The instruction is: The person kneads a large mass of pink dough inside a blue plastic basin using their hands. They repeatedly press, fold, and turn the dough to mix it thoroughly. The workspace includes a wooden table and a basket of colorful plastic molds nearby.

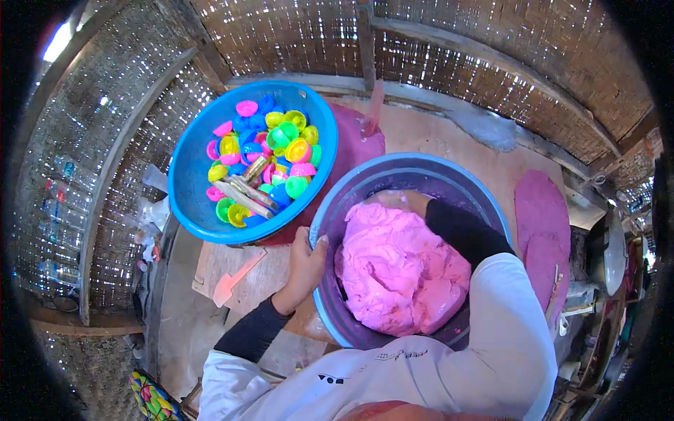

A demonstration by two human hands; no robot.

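Observation:
A large mass of soft pink dough (400,270) fills much of a deep purple-grey tub (456,175) with a blue rim. My left hand (307,265) grips the tub's left rim, with the thumb up near the edge. Inside the tub, my right hand (407,201) reaches to the far side of the dough. Its fingers are sunk in or hidden behind the dough, so their pose does not show. Black sleeves cover both forearms under a white shirt.
A blue basin (184,168) beyond my left hand holds several colourful plastic half-shells (298,151) and some wooden sticks (246,193). A pink scraper (237,278) lies on the wooden board. Flat pink slabs (542,217) lie on the right. Woven walls surround the table.

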